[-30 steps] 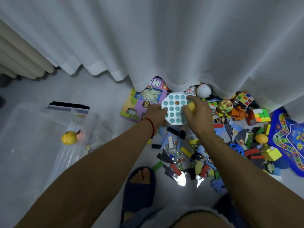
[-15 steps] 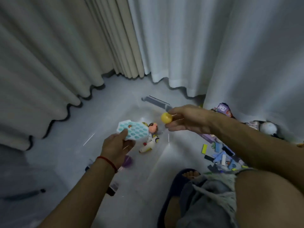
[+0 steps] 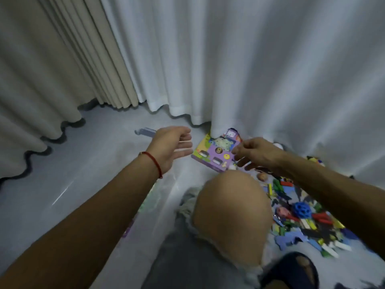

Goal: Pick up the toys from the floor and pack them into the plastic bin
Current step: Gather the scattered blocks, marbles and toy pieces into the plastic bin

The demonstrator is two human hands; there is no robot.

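left hand point(image 3: 169, 146) and right hand point(image 3: 257, 153) hover loosely spread, holding nothing.

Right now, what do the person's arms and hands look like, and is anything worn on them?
Both forearms are bare, with no sleeves and no gloves. The left hand has a thin red string bracelet around its wrist. The right hand wears nothing visible.
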